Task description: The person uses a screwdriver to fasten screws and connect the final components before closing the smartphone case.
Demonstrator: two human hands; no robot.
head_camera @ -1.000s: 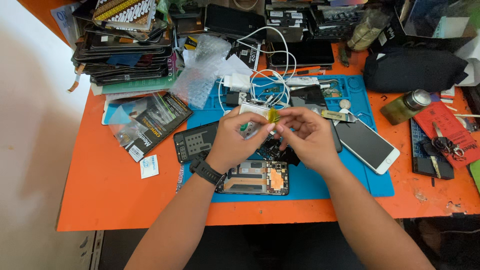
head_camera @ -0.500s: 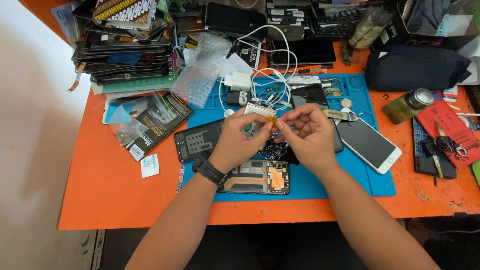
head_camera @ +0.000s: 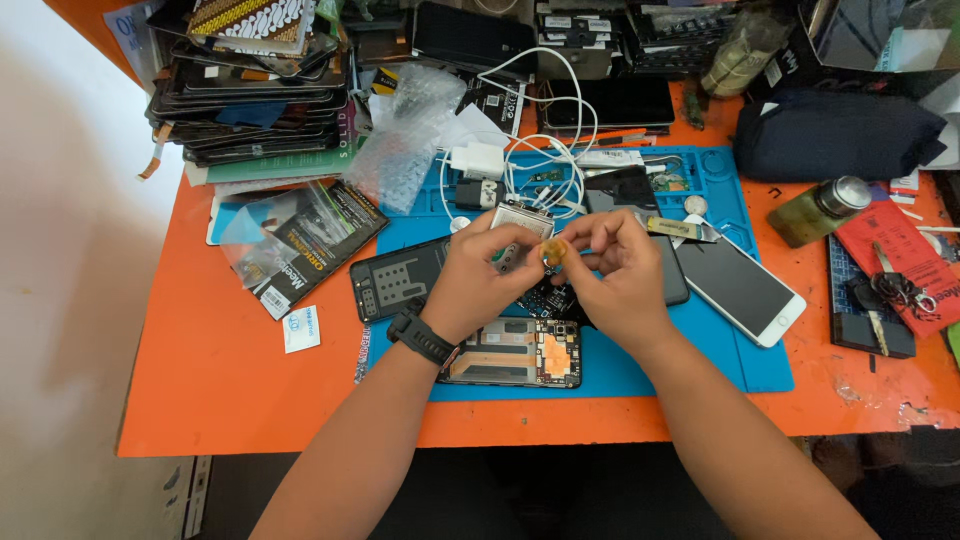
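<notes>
My left hand [head_camera: 478, 276], with a black watch on its wrist, holds a small flat phone part [head_camera: 520, 222] above the blue work mat [head_camera: 730, 365]. My right hand [head_camera: 612, 268] pinches a tiny yellow-orange piece [head_camera: 551, 252] right against that part. Both hands meet over an opened phone frame [head_camera: 515, 353] that lies on the mat with its circuit board showing. A dark phone back panel [head_camera: 393, 278] lies just left of my left hand. A white phone [head_camera: 738, 288] lies face up to the right of my right hand.
The orange table [head_camera: 220, 370] holds a stack of phones and screens [head_camera: 250, 75] at the back left, packaged parts [head_camera: 300, 240], bubble wrap [head_camera: 405, 150], a white charger with cables [head_camera: 478, 160], a dark pouch [head_camera: 835, 130], a small bottle [head_camera: 822, 210] and keys [head_camera: 893, 293].
The yellow-orange piece and my fingertips have come slightly lower and closer together. The hands otherwise stay in the same place over the mat.
</notes>
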